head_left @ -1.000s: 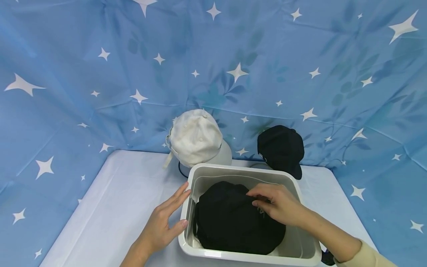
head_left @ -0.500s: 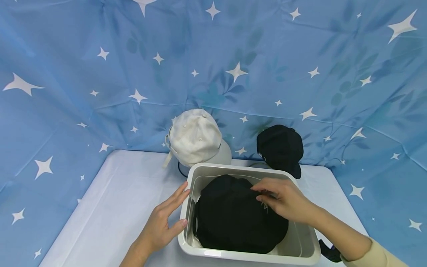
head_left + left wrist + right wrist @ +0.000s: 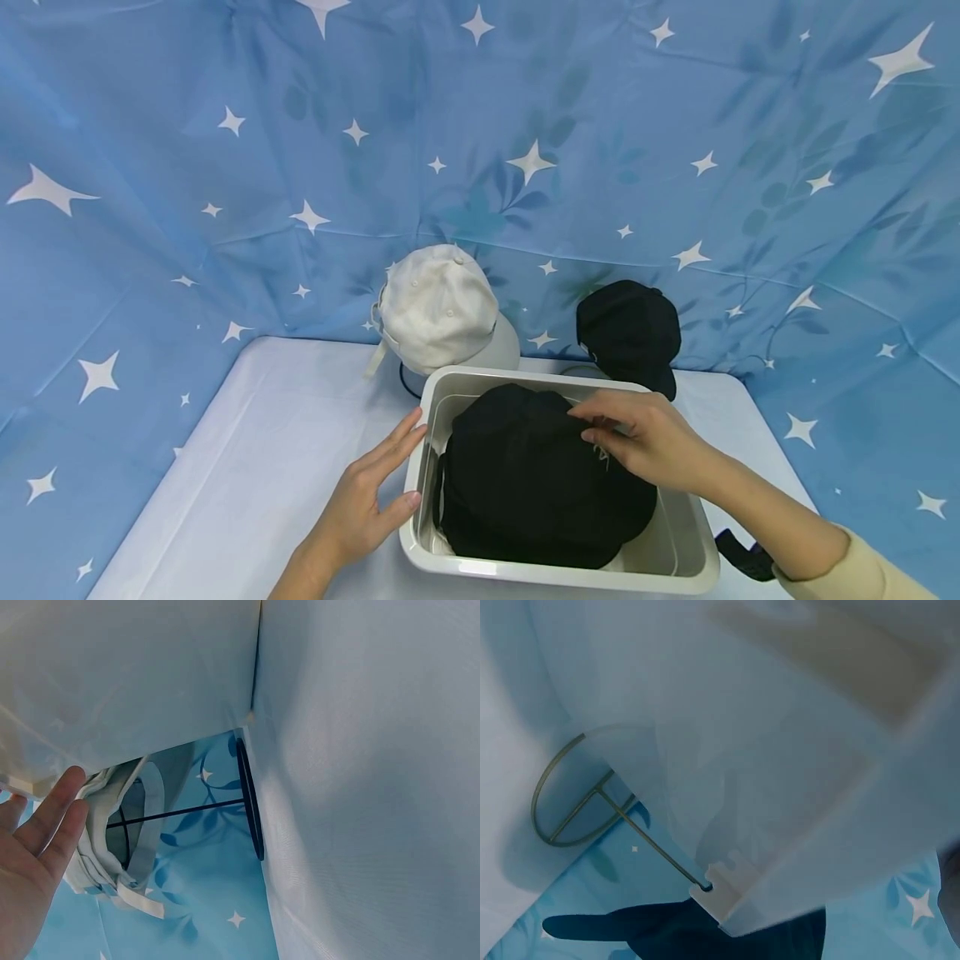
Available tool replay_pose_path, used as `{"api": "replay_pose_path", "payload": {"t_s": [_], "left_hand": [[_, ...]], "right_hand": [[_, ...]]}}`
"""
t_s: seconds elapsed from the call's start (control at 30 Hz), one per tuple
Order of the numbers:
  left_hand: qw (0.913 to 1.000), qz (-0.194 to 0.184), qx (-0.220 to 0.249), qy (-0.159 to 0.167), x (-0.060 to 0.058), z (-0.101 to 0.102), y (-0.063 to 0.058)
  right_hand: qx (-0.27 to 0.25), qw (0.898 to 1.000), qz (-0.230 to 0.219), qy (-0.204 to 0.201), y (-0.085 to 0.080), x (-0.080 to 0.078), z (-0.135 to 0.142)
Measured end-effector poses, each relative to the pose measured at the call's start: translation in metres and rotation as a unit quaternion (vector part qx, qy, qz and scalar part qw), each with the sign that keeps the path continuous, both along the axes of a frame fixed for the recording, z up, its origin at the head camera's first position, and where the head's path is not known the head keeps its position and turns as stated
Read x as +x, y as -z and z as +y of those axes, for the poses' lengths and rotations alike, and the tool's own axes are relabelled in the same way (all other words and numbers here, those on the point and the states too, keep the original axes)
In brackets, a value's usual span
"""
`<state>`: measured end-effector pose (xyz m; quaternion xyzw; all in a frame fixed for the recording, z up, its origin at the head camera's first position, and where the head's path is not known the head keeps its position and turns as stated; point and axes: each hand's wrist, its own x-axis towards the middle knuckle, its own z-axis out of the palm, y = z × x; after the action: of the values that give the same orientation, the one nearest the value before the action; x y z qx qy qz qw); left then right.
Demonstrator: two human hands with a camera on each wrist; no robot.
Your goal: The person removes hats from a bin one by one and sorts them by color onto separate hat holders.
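My right hand is over a white plastic bin, its thumb and fingertips pinching a black cap near a small light-coloured mark. The cap's crown bulges up inside the bin, and its far underside is hidden. At the bin's left side, my left hand touches the rim with spread, fairly straight fingers. That hand also shows at the edge of the left wrist view. The right hand is not visible in the right wrist view, where the bin's wall blocks much of the scene.
Behind the bin, a cream cap sits on a black wire stand. Another black cap is at back right on a wire stand. A black strap-like item lies beside the right sleeve. A starry blue curtain backs the table.
My right hand has moved slightly up and right, drawing the black cap's crown with it inside the bin. The left hand has stayed at the rim.
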<state>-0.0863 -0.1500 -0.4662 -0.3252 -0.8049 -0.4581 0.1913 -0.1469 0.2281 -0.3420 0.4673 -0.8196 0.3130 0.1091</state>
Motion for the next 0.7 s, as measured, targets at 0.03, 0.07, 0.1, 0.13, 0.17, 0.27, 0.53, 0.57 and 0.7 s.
{"api": "replay_pose_path", "payload": {"t_s": [0.03,0.07,0.1,0.13,0.17,0.27,0.53,0.57,0.7], "left_hand": [[1.0000,-0.001,0.000,0.000,0.000,0.000,0.000],[1.0000,0.000,0.000,0.001,0.000,0.000,0.000],[1.0000,0.000,0.000,0.000,0.000,0.000,0.000],[1.0000,0.000,0.000,0.000,0.000,0.000,0.001],[1.0000,0.002,0.000,0.000,0.000,0.000,0.001],[1.0000,0.005,0.000,0.000,-0.001,0.000,0.001],[1.0000,0.005,0.001,0.002,-0.001,0.000,0.002],[1.0000,0.005,0.001,0.001,-0.001,0.000,0.002],[1.0000,0.003,0.001,0.000,0.000,0.000,0.002]], "right_hand": [[-0.001,1.000,0.001,0.001,-0.001,0.000,0.000],[-0.002,1.000,0.002,0.001,-0.002,0.000,0.001],[-0.003,1.000,0.003,0.000,-0.003,0.000,0.001],[-0.005,1.000,0.004,-0.001,-0.004,0.000,0.001],[-0.006,1.000,0.005,-0.002,-0.004,0.000,0.001],[-0.008,1.000,0.011,-0.006,-0.006,-0.001,0.001],[-0.008,1.000,0.027,-0.007,-0.012,-0.001,0.001],[-0.008,1.000,0.029,-0.006,-0.013,-0.001,0.001],[-0.007,0.999,0.035,-0.003,-0.017,0.000,0.001]]}}
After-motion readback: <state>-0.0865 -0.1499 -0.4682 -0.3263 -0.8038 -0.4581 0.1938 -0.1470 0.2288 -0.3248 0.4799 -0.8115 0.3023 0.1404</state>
